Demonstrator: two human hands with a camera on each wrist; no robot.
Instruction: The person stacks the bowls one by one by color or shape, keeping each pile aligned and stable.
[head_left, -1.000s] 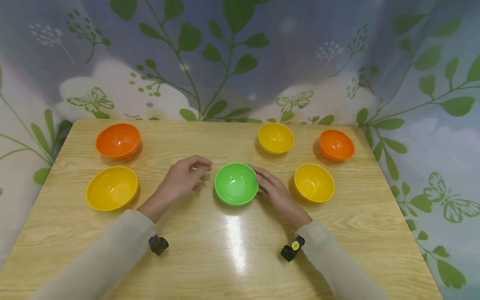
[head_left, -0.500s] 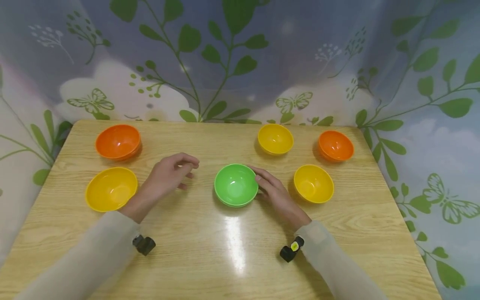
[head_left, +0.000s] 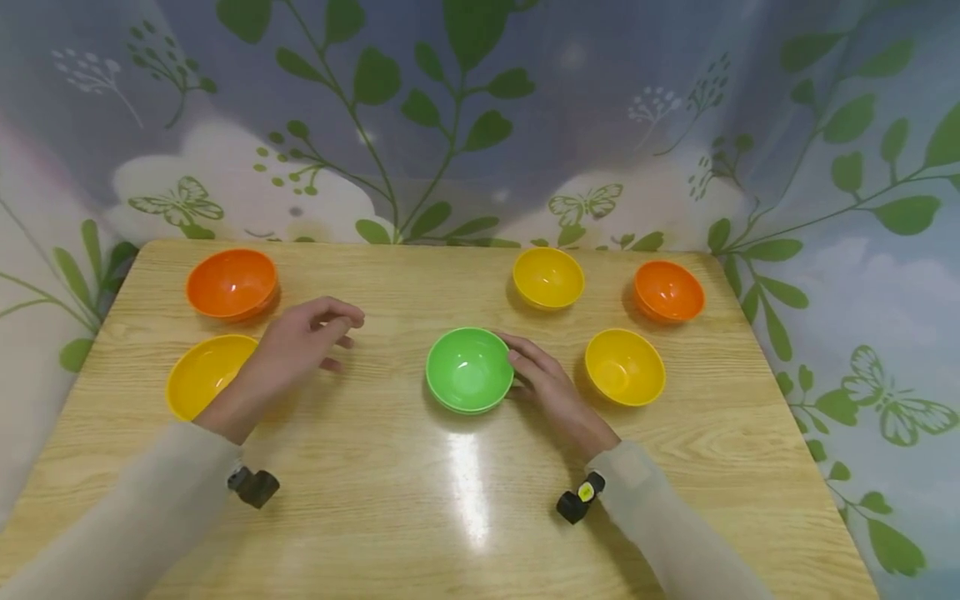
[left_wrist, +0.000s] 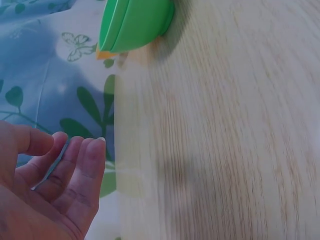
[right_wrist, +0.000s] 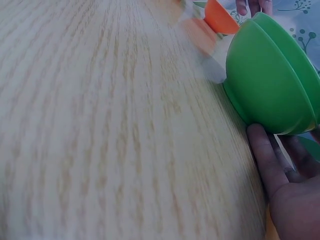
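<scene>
Two nested green bowls [head_left: 469, 371] stand on the table's middle; a doubled rim shows in the right wrist view. My right hand [head_left: 551, 387] rests against their right side, its fingertips touching the wall and, in the right wrist view, the foot. My left hand [head_left: 292, 346] hovers over the table left of the green bowls, fingers loosely bent and holding nothing. Its wrist and forearm hide part of a yellow bowl [head_left: 201, 375]. Behind that lies an orange bowl [head_left: 232, 283]. In the left wrist view, the green bowls [left_wrist: 137, 25] are apart from the left hand's fingers [left_wrist: 85, 175].
At the right stand a yellow bowl [head_left: 548, 277] at the back, another yellow bowl [head_left: 625, 367] close beside my right hand, and an orange bowl [head_left: 669, 291] near the far right corner. A leaf-patterned curtain [head_left: 420, 125] borders the wooden table's [head_left: 390, 500] back and sides.
My left hand has moved left, away from the green bowls, and its forearm now covers part of the yellow bowl. The right hand and the green bowls have stayed in place.
</scene>
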